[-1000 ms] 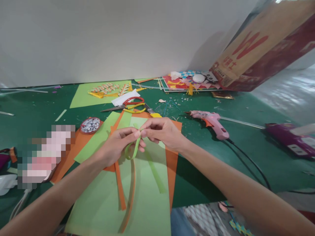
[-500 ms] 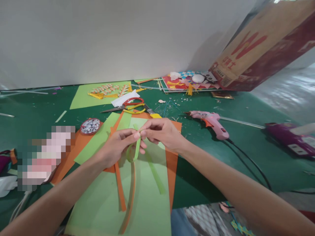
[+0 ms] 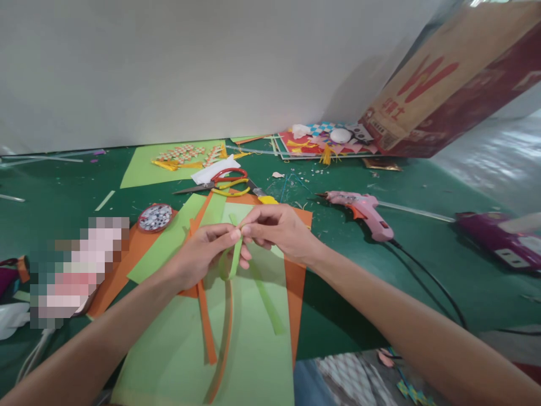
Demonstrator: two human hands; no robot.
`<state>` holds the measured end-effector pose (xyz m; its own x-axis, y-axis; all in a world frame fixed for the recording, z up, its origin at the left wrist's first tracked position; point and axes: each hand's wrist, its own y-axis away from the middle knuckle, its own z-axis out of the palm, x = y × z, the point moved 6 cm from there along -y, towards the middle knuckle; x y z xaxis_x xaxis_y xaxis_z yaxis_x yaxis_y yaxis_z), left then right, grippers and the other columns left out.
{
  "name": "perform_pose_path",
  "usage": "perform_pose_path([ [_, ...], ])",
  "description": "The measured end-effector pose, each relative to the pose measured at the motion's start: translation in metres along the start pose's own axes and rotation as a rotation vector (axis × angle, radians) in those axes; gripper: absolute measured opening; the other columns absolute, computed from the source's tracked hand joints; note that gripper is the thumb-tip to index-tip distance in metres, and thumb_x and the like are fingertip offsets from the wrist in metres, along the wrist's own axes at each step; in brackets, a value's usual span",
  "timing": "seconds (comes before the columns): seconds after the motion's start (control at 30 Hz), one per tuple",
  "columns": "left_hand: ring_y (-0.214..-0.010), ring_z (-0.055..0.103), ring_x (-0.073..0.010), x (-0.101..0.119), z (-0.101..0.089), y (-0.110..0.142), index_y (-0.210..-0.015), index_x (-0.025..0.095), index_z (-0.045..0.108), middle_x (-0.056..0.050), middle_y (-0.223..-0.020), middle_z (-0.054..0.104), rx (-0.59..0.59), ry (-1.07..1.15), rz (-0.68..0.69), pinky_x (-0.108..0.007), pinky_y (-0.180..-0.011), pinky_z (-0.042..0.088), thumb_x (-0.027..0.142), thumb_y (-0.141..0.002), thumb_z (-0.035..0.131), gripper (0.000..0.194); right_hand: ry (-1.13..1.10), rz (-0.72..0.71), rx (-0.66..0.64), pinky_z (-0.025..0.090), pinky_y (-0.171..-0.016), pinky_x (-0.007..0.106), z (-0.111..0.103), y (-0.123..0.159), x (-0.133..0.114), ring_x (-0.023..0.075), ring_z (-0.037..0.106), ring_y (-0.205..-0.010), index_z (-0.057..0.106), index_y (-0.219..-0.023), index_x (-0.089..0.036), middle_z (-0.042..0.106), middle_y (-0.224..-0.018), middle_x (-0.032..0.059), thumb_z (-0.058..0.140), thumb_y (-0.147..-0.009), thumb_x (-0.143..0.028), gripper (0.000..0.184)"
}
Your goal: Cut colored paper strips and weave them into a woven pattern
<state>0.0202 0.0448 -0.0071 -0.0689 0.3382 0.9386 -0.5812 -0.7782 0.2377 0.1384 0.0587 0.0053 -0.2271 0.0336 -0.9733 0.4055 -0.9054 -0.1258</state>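
Between the fingertips of both hands is a green paper strip [image 3: 235, 258], bent into a loop. My left hand [image 3: 208, 248] pinches it from the left, and my right hand [image 3: 276, 228] pinches it at the same spot, so the fingertips meet. An orange paper strip [image 3: 226, 344] hangs down from the bottom of the loop; how the two join is too small to tell. Below the hands lie another orange strip [image 3: 205, 324], a second green strip [image 3: 267, 301] and a light green paper sheet [image 3: 177, 349] over orange paper [image 3: 298, 270].
Red-and-yellow-handled scissors [image 3: 230, 180] lie beyond the hands. A dish of small googly eyes [image 3: 155, 217] is at left. To the right rests a pink glue gun [image 3: 359, 208] with a black cord. A paper bag [image 3: 456, 79] leans at the back right, near finished paper pieces [image 3: 325, 138].
Almost nothing differs. Both hands keep their pinch on the green strip, with only a very slight shift of the fingers and loop.
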Motion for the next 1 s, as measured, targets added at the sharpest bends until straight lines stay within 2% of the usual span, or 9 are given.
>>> perform_pose_path([
  [0.17,-0.058,0.062,-0.0125,-0.0009,-0.0024,-0.0003,-0.076,0.014,0.067,-0.004,-0.068,0.068,0.014,-0.029,0.016,-0.023,-0.057,0.048,0.048,-0.076,0.072,0.034,0.020,0.006,0.010,0.028,-0.037,0.019,0.0005,0.0002,-0.0016,0.0036,0.041,-0.043,0.065,-0.069,-0.016,0.060,-0.057,-0.0030,0.078,-0.068,-0.039,0.027],
  [0.43,-0.060,0.062,-0.0128,-0.0029,-0.0025,0.0000,-0.073,0.014,0.064,-0.005,-0.071,0.068,-0.009,-0.016,0.007,-0.022,-0.052,0.047,0.049,-0.075,0.072,0.036,0.082,0.007,0.005,0.029,-0.039,0.020,0.0029,0.0016,-0.0044,0.0045,0.040,-0.043,0.064,-0.067,-0.016,0.061,-0.056,-0.0019,0.078,-0.065,-0.044,0.031],
  [0.83,-0.057,0.063,-0.0099,-0.0022,-0.0006,0.0009,-0.071,0.014,0.066,-0.001,-0.063,0.066,-0.023,0.039,-0.007,-0.019,-0.058,0.048,0.049,-0.070,0.077,0.037,0.117,-0.002,0.004,0.029,-0.040,0.021,0.0030,0.0027,-0.0088,0.0046,0.040,-0.044,0.063,-0.064,-0.016,0.060,-0.056,-0.0017,0.077,-0.067,-0.043,0.031],
  [1.0,-0.057,0.063,-0.0123,-0.0012,-0.0002,0.0010,-0.070,0.014,0.066,-0.001,-0.059,0.065,-0.024,0.046,-0.011,-0.022,-0.058,0.048,0.050,-0.070,0.077,0.038,0.099,-0.025,-0.014,0.030,-0.040,0.021,0.0040,0.0017,-0.0088,0.0048,0.041,-0.044,0.063,-0.065,-0.016,0.059,-0.056,-0.0023,0.079,-0.067,-0.040,0.029],
])
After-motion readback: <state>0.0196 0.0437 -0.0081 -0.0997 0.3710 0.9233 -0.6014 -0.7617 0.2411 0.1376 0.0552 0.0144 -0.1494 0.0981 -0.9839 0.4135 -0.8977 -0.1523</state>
